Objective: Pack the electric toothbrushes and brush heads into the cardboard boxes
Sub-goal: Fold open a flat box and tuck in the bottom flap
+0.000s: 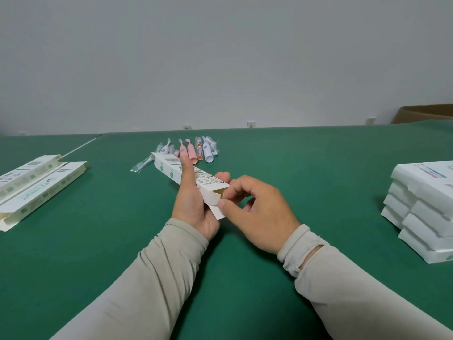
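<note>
A long white cardboard box lies slanted across the middle of the green table, its near end open. My left hand grips it from below, thumb stretched along its top. At that open end my right hand pinches the end flap between thumb and fingers. Behind the box lies a cluster of pink and white electric toothbrushes and wrapped brush heads.
Two long printed boxes lie at the left edge of the table. A stack of flat white boxes stands at the right. A brown carton sits beyond the far right corner. A grey wall rises behind.
</note>
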Demonstrator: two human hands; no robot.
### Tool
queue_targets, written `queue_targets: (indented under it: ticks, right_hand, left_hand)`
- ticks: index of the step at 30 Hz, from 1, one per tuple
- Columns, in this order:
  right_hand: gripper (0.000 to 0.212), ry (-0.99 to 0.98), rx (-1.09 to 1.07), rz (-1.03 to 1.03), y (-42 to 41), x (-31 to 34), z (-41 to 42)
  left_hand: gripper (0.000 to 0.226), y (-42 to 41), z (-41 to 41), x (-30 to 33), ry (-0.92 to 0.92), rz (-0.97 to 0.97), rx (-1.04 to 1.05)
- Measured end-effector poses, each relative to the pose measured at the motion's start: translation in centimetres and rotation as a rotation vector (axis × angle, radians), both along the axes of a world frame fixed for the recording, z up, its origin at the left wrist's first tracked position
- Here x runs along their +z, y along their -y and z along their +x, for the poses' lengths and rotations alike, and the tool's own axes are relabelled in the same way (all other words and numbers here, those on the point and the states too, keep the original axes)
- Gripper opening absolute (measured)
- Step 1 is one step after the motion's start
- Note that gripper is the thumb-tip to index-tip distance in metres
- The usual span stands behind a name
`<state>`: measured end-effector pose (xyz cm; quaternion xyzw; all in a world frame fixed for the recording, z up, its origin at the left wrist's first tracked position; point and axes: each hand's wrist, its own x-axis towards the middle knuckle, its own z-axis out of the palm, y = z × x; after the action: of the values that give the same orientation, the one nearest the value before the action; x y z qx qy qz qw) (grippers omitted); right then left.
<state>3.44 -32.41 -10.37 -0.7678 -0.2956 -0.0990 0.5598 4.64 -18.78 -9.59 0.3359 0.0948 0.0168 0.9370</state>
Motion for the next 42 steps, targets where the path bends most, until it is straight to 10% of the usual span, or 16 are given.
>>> queue_targets:
  ticks: [5, 12, 37, 39, 42]
  right_hand:
    - [0.030, 0.181, 0.040, -0.323, 0.7, 0.6, 0.0]
    - [0.013, 0.391, -0.094, -0.203, 0.7, 0.7, 0.3]
    - [0.020, 0.159, -0.133, -0.081, 1.4, 0.5, 1.3]
    - [0.014, 0.019, -0.095, 0.031, 1.6, 0.3, 1.7]
    - [0.017, -0.182, -0.165, 0.222, 1.9, 0.3, 2.3]
  left_hand:
    - [0.089, -1.1, -0.2, 0.3, -0.050, -0.050, 0.064]
    - [0.088, -0.4, -0.4, 0.8, -0.024, -0.034, 0.107]
    - [0.069, 0.2, -0.4, 0.1, 0.096, 0.040, -0.069]
    - [0.060, 0.2, -0.6, 0.3, 0.057, 0.211, 0.013]
    - [0.050, -1.6, -1.2, -0.3, 0.150, 1.013, 0.192]
